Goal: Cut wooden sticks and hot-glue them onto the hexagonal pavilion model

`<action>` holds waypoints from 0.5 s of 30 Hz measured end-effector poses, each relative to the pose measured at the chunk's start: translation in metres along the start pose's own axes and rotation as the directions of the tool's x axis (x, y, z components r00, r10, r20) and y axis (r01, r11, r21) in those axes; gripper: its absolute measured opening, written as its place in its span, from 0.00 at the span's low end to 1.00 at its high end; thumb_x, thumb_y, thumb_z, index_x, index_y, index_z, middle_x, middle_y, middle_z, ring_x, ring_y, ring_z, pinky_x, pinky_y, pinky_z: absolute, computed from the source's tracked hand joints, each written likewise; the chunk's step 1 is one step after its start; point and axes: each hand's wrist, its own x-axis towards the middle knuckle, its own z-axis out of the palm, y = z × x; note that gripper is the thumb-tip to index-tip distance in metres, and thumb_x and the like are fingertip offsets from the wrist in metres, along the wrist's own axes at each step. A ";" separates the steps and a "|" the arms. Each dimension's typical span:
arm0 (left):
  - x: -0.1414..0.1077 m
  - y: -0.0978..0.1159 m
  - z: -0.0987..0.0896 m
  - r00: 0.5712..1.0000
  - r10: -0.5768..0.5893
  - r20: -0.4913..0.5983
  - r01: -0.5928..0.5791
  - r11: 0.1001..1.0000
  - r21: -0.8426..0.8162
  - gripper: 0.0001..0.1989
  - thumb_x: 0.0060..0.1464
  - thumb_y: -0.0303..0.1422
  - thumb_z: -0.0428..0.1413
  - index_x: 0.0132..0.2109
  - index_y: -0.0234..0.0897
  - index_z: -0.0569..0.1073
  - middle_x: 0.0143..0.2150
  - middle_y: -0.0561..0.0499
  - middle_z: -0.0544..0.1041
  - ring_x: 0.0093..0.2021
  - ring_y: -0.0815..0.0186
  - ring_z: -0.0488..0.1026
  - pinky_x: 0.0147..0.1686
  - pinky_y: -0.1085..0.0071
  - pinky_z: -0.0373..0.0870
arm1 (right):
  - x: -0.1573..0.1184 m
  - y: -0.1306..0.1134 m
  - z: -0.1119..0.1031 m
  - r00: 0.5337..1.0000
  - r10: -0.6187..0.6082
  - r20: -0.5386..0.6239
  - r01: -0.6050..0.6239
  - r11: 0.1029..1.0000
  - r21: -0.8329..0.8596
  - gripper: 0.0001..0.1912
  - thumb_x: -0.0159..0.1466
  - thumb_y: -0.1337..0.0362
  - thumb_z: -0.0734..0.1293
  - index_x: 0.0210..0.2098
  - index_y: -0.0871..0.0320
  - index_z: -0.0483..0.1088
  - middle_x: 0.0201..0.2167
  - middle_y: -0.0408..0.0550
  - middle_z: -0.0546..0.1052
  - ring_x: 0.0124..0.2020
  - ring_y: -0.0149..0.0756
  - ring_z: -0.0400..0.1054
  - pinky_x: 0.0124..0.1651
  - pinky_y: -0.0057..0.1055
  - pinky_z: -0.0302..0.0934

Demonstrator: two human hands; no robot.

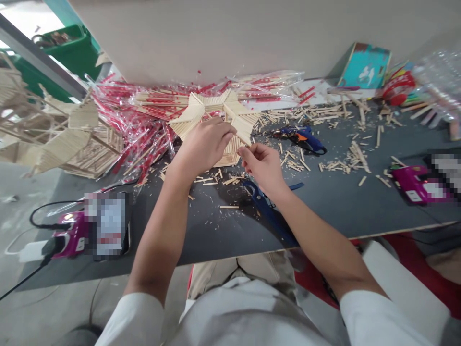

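A star-shaped model of pale wooden sticks (209,102) sits on the dark table in front of me, its ribbed panels slanting outward. My left hand (205,144) lies over its near left side, fingers bent around it and covering part of the middle. At the model's right corner, my right hand (264,166) is closed, thumb and fingertips pinched at the end of a thin wooden stick along the panel's edge. Blue-handled cutters (266,206) lie beneath my right wrist. A blue glue gun (300,137) rests to the right of the model.
Red-tipped sticks in plastic wrap (144,115) are heaped behind and left. Stick offcuts (345,163) litter the table (324,206). A larger stick structure (54,129) stands left. Purple power adapters (74,233) and a phone (108,226) lie near the edge. A turquoise board (365,67) leans at back.
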 end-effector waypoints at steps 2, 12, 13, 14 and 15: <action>0.001 0.001 0.001 0.999 -0.044 -0.031 0.044 0.999 0.005 0.17 0.72 0.34 0.47 0.51 0.38 0.81 0.48 0.43 0.83 0.48 0.58 0.79 0.52 0.59 0.75 | 0.000 0.001 -0.001 1.000 -0.004 0.004 0.004 1.000 -0.011 0.25 0.61 0.42 0.78 0.25 0.54 0.69 0.17 0.39 0.72 0.17 0.25 0.59 0.21 0.28 0.51; 0.003 0.006 0.003 0.997 -0.061 -0.055 0.067 0.991 0.117 0.14 0.72 0.34 0.51 0.47 0.39 0.83 0.45 0.45 0.80 0.46 0.59 0.76 0.48 0.59 0.74 | -0.002 0.002 -0.003 0.999 -0.007 0.033 0.008 0.999 -0.038 0.25 0.62 0.40 0.76 0.27 0.54 0.72 0.19 0.39 0.73 0.18 0.26 0.60 0.21 0.28 0.52; 0.003 0.006 0.003 0.997 -0.052 -0.053 0.059 0.990 0.127 0.15 0.72 0.33 0.51 0.47 0.38 0.83 0.45 0.44 0.80 0.47 0.59 0.76 0.49 0.58 0.73 | -0.002 0.002 -0.003 0.999 -0.005 0.034 0.007 0.999 -0.040 0.25 0.62 0.40 0.76 0.27 0.54 0.72 0.19 0.40 0.73 0.18 0.26 0.60 0.21 0.28 0.52; 0.003 0.007 0.002 0.998 -0.043 -0.051 0.050 0.990 0.136 0.15 0.72 0.33 0.51 0.47 0.38 0.83 0.45 0.44 0.80 0.47 0.58 0.76 0.50 0.58 0.73 | -0.002 0.003 -0.003 0.999 -0.006 0.034 0.008 0.999 -0.042 0.24 0.63 0.41 0.76 0.27 0.54 0.72 0.19 0.40 0.73 0.18 0.26 0.60 0.21 0.28 0.52; 0.003 0.006 0.001 0.999 -0.032 -0.042 0.038 0.990 0.139 0.15 0.72 0.33 0.50 0.47 0.37 0.83 0.46 0.43 0.80 0.48 0.57 0.75 0.51 0.57 0.73 | -0.003 0.003 -0.004 0.999 -0.008 0.035 0.009 0.999 -0.043 0.24 0.63 0.41 0.76 0.28 0.54 0.73 0.19 0.40 0.73 0.18 0.26 0.60 0.21 0.28 0.52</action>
